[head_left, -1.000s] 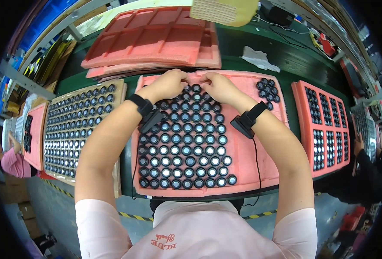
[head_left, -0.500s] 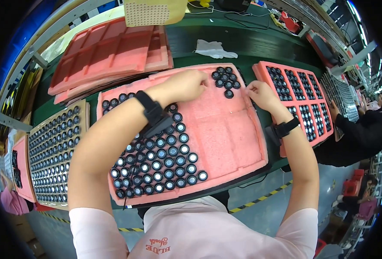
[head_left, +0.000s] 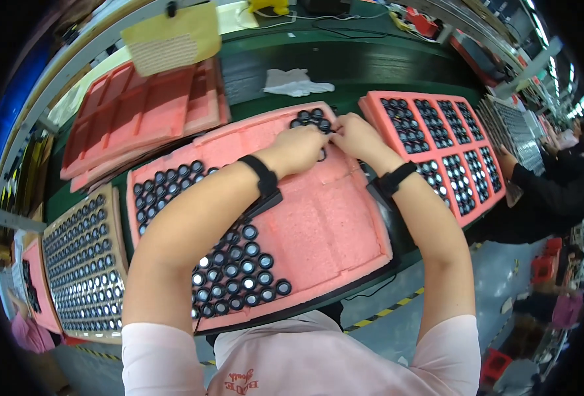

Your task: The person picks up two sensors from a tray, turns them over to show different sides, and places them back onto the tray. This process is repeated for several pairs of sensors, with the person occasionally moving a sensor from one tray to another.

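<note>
The small cluster of black round pieces (head_left: 304, 116) sits at the far right corner of the large pink foam tray (head_left: 312, 211) in front of you, with 1 partly hidden piece (head_left: 323, 156) nearer to you. Your left hand (head_left: 298, 149) reaches over the near side of that cluster, and your right hand (head_left: 360, 137) comes in across the tray's right edge. Half a second ago your right hand hung apart, off that edge; now the fingertips of your 2 hands meet, fingers bent in as if to pinch. You cover the spot, so I cannot tell whether either hand grips a piece. To my eye, the handling is now centred on the cluster, with both hands sharing 1 spot.

Your left forearm crosses above the larger group of black round pieces (head_left: 248, 266), which fills the tray's left side and near left corner. Beyond the right edge lies a divided pink tray (head_left: 441, 153), its 2 rows of 4 compartments holding dark pieces. A white cloth (head_left: 295, 83) lies past the far edge.
</note>
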The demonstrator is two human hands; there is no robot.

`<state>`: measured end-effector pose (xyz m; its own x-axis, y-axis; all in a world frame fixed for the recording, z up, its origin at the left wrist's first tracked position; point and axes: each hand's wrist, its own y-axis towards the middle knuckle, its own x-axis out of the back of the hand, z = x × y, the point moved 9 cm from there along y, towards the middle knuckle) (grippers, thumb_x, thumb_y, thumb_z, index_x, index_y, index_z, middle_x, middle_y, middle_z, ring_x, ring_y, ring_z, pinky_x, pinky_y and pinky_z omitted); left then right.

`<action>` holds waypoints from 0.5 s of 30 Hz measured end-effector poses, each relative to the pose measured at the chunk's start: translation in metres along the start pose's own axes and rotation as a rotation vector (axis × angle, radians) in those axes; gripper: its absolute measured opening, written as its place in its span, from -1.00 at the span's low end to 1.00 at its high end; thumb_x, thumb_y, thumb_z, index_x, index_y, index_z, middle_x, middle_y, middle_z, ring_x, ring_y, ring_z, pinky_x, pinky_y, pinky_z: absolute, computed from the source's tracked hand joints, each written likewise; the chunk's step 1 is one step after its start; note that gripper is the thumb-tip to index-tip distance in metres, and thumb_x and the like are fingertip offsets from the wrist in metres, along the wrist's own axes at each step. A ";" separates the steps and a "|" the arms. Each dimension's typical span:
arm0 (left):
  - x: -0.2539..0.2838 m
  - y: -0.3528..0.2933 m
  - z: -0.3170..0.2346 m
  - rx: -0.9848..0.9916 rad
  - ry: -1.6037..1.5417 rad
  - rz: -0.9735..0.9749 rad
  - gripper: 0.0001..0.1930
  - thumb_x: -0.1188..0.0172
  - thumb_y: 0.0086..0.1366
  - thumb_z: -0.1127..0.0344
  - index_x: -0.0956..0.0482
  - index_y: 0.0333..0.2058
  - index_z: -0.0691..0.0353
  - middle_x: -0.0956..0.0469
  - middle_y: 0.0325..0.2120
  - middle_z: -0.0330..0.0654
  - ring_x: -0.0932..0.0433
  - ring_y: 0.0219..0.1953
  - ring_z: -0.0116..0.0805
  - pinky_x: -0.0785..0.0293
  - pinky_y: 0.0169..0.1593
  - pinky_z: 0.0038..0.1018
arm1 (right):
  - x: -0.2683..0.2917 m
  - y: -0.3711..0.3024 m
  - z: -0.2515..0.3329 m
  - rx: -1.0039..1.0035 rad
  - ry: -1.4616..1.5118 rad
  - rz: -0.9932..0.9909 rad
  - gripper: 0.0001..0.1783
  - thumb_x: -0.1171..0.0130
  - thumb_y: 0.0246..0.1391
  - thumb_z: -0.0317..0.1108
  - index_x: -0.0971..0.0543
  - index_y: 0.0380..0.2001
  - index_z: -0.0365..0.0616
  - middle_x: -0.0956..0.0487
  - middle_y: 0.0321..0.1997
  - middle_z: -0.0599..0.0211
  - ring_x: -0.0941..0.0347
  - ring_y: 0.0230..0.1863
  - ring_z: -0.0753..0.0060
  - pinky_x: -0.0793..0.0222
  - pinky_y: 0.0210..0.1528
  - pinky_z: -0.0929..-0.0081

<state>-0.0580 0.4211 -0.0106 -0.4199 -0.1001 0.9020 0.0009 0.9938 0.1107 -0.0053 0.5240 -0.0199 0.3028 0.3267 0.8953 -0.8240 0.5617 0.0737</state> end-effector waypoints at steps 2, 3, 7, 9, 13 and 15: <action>0.004 -0.002 -0.003 -0.032 -0.024 -0.061 -0.77 -0.17 0.10 0.40 -0.55 -0.21 0.15 -0.57 -0.26 -0.06 -0.54 -0.14 -0.01 -0.47 -0.10 -0.18 | 0.002 0.000 0.002 0.020 -0.033 -0.039 -0.74 -0.27 -0.11 -0.28 -0.62 -0.33 -0.19 -0.57 -0.22 0.00 -0.52 -0.13 -0.02 -0.43 -0.05 0.19; 0.004 -0.005 -0.002 0.001 -0.047 -0.038 -0.78 -0.18 0.08 0.42 -0.54 -0.24 0.16 -0.56 -0.24 -0.05 -0.54 -0.13 -0.01 -0.46 -0.10 -0.18 | 0.002 0.000 0.004 0.016 -0.036 -0.076 -0.76 -0.27 -0.12 -0.29 -0.61 -0.36 -0.19 -0.58 -0.22 0.00 -0.52 -0.13 -0.01 -0.43 -0.06 0.20; 0.005 -0.019 -0.006 0.072 -0.140 0.018 -0.83 -0.18 0.08 0.43 -0.51 -0.29 0.20 -0.54 -0.20 -0.01 -0.51 -0.09 0.00 -0.45 -0.08 -0.18 | 0.002 -0.010 0.014 -0.051 0.044 -0.067 -0.80 -0.25 -0.11 -0.32 -0.59 -0.42 -0.21 -0.59 -0.24 0.00 -0.52 -0.12 -0.03 -0.43 -0.06 0.18; 0.016 -0.027 -0.008 0.069 -0.214 -0.091 -0.81 -0.17 0.09 0.45 -0.51 -0.26 0.21 -0.53 -0.21 0.01 -0.52 -0.12 0.01 -0.46 -0.10 -0.22 | 0.002 -0.019 0.012 -0.038 0.154 -0.118 -0.79 -0.24 -0.11 -0.35 -0.58 -0.39 -0.22 -0.59 -0.25 0.00 -0.53 -0.13 -0.01 -0.44 -0.08 0.22; 0.057 -0.071 -0.017 -0.014 -0.424 -0.319 -0.76 -0.15 0.15 0.50 -0.52 -0.17 0.25 -0.52 -0.21 0.01 -0.54 -0.18 -0.06 -0.48 -0.12 -0.34 | 0.001 -0.044 0.019 -0.068 0.350 -0.082 -0.76 -0.26 -0.06 -0.36 -0.56 -0.31 -0.25 -0.59 -0.36 0.19 -0.53 -0.25 0.30 -0.43 -0.19 0.41; 0.077 -0.112 -0.013 0.076 -0.559 -0.368 -0.76 -0.13 0.20 0.55 -0.51 -0.12 0.30 -0.50 -0.23 -0.06 -0.55 -0.21 -0.24 -0.49 -0.12 -0.44 | 0.004 -0.060 0.052 -0.052 0.565 0.017 -0.76 -0.26 0.01 -0.39 -0.55 -0.25 -0.26 -0.58 -0.38 0.34 -0.49 -0.28 0.56 -0.41 -0.23 0.56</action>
<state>-0.0791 0.3015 0.0517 -0.7872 -0.4134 0.4576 -0.2871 0.9024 0.3213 0.0206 0.4516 0.0024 0.5103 0.6840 0.5213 -0.8108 0.5847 0.0264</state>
